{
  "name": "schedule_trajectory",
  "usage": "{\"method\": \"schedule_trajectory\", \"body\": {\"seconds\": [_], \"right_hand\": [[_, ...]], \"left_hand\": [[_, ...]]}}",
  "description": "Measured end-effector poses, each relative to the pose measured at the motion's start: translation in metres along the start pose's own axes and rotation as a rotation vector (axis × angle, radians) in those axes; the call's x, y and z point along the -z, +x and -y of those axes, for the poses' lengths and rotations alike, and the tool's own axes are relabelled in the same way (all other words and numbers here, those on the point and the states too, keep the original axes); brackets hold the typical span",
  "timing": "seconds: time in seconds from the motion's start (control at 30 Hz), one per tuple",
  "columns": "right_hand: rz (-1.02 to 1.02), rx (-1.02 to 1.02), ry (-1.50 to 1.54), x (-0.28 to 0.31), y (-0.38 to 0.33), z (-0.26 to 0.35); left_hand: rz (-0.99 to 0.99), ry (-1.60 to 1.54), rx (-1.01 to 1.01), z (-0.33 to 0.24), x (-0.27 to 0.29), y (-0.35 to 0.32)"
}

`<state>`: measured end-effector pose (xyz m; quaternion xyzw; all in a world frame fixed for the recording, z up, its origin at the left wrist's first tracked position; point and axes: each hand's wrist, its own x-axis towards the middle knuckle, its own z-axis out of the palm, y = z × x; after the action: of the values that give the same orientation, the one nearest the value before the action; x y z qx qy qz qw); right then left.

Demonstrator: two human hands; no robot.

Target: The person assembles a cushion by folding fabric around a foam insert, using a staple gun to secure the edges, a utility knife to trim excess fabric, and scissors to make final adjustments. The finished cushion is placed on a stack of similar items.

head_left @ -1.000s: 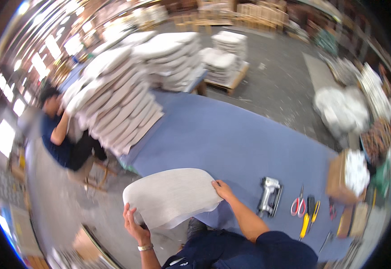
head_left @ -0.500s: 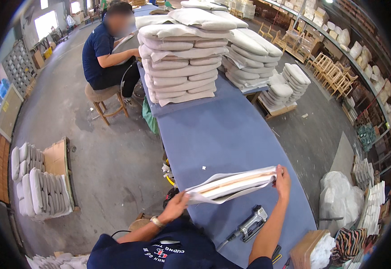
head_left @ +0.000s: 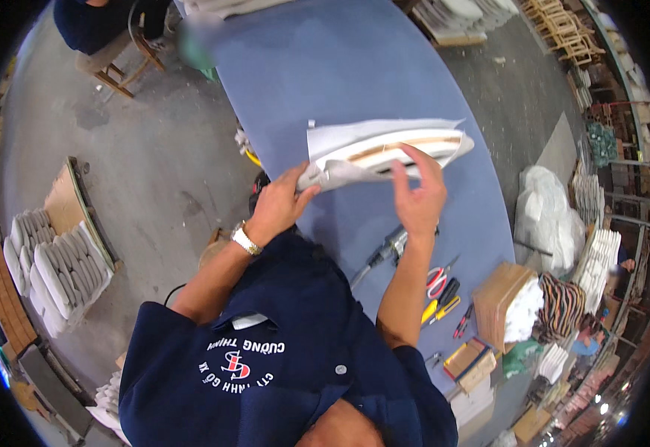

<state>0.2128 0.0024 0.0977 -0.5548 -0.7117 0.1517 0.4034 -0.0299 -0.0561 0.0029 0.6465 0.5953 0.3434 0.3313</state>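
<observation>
Fingers of left hand (head_left: pixel 276 205) pinch the seat pad (head_left: pixel 385 153)'s loose grey fabric corner; right hand (head_left: pixel 418 197) fingers spread, touching its pale wooden underside. Pad: flat, rounded, above blue felt-like table (head_left: pixel 340 67), twelve o'clock of stapler (head_left: pixel 385 249). Half a second earlier both hands gripped its ends.

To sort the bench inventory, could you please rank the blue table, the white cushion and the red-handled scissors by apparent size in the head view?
1. Blue table, clearly largest.
2. White cushion, gripped by the left hand.
3. Red-handled scissors, smallest.
No close calls.
</observation>
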Motion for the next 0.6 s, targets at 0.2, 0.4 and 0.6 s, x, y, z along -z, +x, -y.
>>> {"method": "schedule_trajectory", "body": {"seconds": [0.2,0.4,0.6], "right_hand": [[0.264,-0.026,-0.073,-0.032,-0.013,0.036],[0.429,0.074,-0.180,-0.058,-0.010,0.032],[0.438,0.011,0.059,-0.066,-0.041,0.027]], "left_hand": [[-0.042,-0.012,-0.006,0.000,-0.001,0.001],[0.019,0.071,0.061,-0.005,0.008,0.000],[-0.005,0.039,0.057,0.003,0.009,-0.001]]}}
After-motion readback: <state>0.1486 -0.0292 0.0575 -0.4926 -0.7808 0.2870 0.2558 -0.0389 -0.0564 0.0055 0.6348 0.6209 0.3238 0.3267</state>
